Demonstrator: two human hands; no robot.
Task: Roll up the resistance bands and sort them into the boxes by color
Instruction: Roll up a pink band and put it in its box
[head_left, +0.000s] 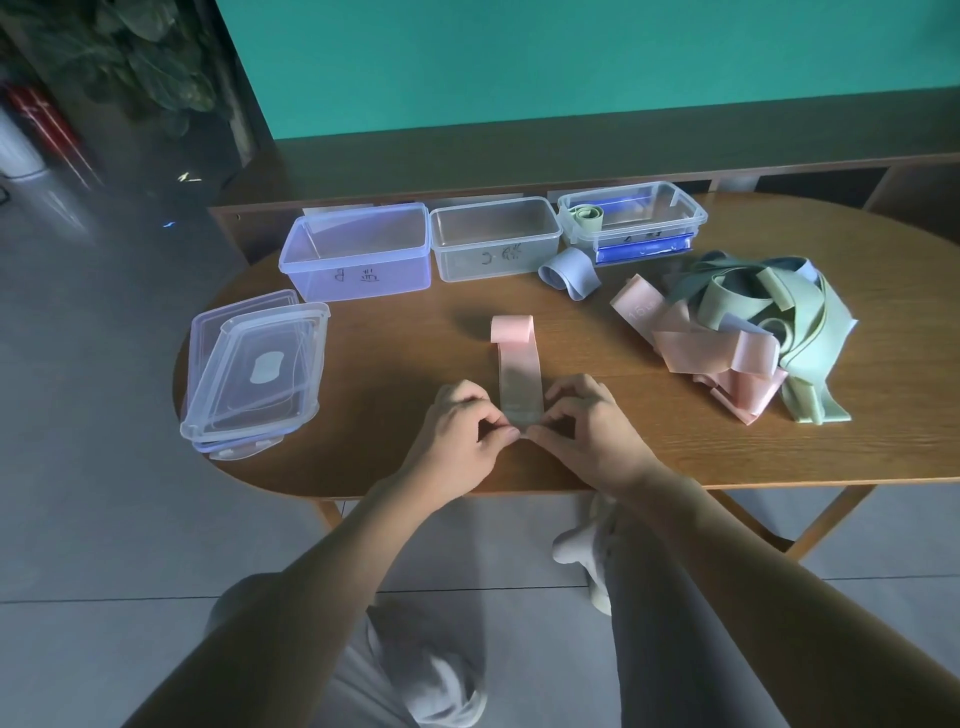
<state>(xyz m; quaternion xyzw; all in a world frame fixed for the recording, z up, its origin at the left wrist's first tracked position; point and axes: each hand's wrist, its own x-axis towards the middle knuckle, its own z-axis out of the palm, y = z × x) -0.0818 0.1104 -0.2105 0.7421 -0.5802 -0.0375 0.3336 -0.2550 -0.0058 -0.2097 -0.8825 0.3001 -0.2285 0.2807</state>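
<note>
A pink resistance band lies flat on the wooden table, running away from me, its far end curled up. My left hand and my right hand pinch its near end from either side. Three clear boxes stand at the back: a left box, a middle box, and a right box holding a rolled green band. A loosely rolled blue band lies in front of the right box. A tangled pile of pink, green and blue bands sits at the right.
Stacked clear box lids lie at the table's left end. A blue-edged lid leans against the right box. A low wooden shelf runs behind the table. My knees are below the table's near edge.
</note>
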